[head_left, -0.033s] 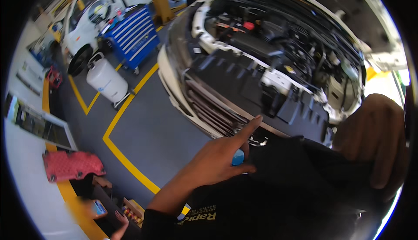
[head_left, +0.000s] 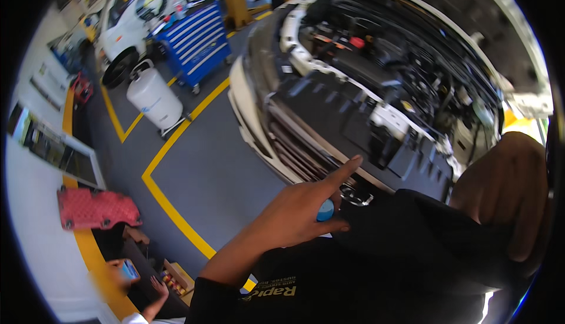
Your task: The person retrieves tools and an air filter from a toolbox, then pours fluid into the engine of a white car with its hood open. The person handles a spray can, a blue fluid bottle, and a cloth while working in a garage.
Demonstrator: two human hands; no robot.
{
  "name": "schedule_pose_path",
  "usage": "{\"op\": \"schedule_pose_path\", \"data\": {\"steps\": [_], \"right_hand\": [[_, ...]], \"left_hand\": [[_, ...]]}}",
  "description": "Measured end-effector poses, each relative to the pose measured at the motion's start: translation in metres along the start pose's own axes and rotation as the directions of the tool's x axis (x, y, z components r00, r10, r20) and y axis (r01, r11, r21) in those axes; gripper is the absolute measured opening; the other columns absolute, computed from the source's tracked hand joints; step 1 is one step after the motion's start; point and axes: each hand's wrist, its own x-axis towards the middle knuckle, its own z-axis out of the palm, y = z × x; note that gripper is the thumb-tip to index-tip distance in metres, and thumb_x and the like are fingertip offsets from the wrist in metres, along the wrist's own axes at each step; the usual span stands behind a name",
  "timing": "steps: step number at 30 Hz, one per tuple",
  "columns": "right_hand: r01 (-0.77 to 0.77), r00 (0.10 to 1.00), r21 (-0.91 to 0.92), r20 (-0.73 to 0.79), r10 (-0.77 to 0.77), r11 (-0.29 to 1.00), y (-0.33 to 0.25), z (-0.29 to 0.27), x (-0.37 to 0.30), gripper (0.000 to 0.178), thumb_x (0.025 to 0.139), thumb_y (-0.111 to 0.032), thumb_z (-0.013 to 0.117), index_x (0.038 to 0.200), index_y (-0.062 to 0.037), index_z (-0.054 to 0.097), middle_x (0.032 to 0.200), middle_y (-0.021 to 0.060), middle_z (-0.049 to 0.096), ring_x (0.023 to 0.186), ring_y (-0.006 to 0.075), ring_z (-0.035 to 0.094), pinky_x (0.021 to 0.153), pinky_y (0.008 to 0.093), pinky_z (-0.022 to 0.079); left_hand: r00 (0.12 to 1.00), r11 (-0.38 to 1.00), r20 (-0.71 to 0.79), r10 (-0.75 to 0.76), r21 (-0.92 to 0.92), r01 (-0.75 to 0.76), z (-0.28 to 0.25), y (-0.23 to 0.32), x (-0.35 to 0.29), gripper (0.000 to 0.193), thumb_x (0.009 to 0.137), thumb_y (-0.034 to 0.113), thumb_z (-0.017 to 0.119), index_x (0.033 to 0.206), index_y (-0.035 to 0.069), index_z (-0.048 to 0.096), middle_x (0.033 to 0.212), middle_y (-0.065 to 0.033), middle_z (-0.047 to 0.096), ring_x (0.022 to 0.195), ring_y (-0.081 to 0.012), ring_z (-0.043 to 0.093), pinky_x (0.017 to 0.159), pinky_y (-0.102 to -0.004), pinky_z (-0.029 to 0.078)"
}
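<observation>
My left hand (head_left: 297, 215) is raised in front of my dark shirt, index finger stretched toward the front of a white vehicle (head_left: 247, 109). The other fingers curl around a small thing with a round blue top (head_left: 325, 210); its lower part is hidden. Beyond the fingertip are the grille (head_left: 303, 153) and the open engine bay (head_left: 388, 59). My right hand (head_left: 500, 189) is close at the right edge, dark and blurred, with its fingers hanging down. Whether it grips anything does not show.
The raised hood (head_left: 459, 6) spans the upper right. A blue tool chest (head_left: 197, 44) and a white wheeled tank (head_left: 154, 97) stand to the left. A red creeper (head_left: 97, 208) leans by the wall. At lower left, a person's hand (head_left: 119, 274) holds a phone near a cardboard box (head_left: 183, 280).
The view has shifted slightly, so the vehicle and tool chest appear farther right and lower. My left hand keeps its pointing shape around the blue-topped thing. The phone at lower left shows at a different angle.
</observation>
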Motion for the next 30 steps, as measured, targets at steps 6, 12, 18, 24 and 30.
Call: {"op": "schedule_pose_path", "data": {"steps": [6, 12, 18, 24, 30], "right_hand": [[0.19, 0.948, 0.141, 0.231, -0.219, 0.972, 0.116, -0.083, 0.219, 0.013, 0.08, -0.009, 0.08, 0.084, -0.002, 0.071, 0.073, 0.0088, 0.068, 0.049, 0.0167, 0.058, 0.044, 0.0291, 0.043], [0.326, 0.837, 0.377, 0.311, -0.45, 0.867, 0.197, -0.168, 0.414, 0.007, 0.083, -0.007, 0.077, 0.084, -0.0032, 0.071, 0.074, 0.0081, 0.069, 0.046, 0.0154, 0.055, 0.043, 0.029, 0.04], [0.407, 0.7, 0.625, 0.255, -0.667, 0.666, 0.279, -0.274, 0.519, 0.004, 0.087, -0.005, 0.073, 0.083, -0.0043, 0.071, 0.076, 0.0075, 0.069, 0.044, 0.0141, 0.051, 0.041, 0.029, 0.037], [0.406, 0.887, 0.417, 0.035, -0.461, 0.813, 0.418, -0.388, 0.533, 0.03, 0.072, -0.018, 0.093, 0.083, -0.0109, 0.065, 0.083, 0.0029, 0.065, 0.054, 0.0156, 0.055, 0.05, 0.0311, 0.044], [0.189, 0.795, -0.046, -0.579, -0.18, 0.981, 0.548, -0.481, 0.529, 0.039, 0.071, -0.031, 0.084, 0.078, -0.0138, 0.05, 0.09, 0.006, 0.045, 0.088, 0.0217, 0.044, 0.086, 0.0345, 0.037]], "left_hand": [[0.92, 0.954, -0.254, 0.298, 0.107, -0.28, -0.176, -0.11, -0.059, 0.096, 0.081, 0.006, 0.081, 0.163, 0.015, 0.032, 0.138, -0.0136, 0.053, 0.127, -0.0322, 0.055, 0.1, -0.0387, 0.051], [0.975, 0.983, -0.124, 0.183, 0.014, -0.183, -0.353, -0.183, -0.08, 0.1, 0.079, 0.008, 0.08, 0.165, 0.018, 0.029, 0.15, -0.0117, 0.054, 0.128, -0.0279, 0.058, 0.102, -0.0387, 0.049], [0.989, 0.993, -0.124, 0.082, 0.091, -0.071, -0.489, -0.27, -0.106, 0.067, 0.079, 0.022, 0.084, 0.14, 0.01, 0.06, 0.125, -0.0134, 0.067, 0.114, -0.0299, 0.063, 0.097, -0.0404, 0.049], [0.765, 0.953, -0.624, -0.16, 0.105, 0.284, -0.594, -0.366, -0.083, 0.043, 0.079, 0.021, 0.087, 0.113, 0.004, 0.067, 0.101, -0.0143, 0.067, 0.098, -0.0301, 0.064, 0.088, -0.0396, 0.05], [0.645, 0.944, -0.764, 0.002, 0.214, 0.25, -0.728, -0.448, -0.027, 0.032, 0.076, 0.005, 0.084, 0.1, 0.003, 0.063, 0.089, -0.0128, 0.062, 0.083, -0.0331, 0.063, 0.075, -0.037, 0.05]]}}
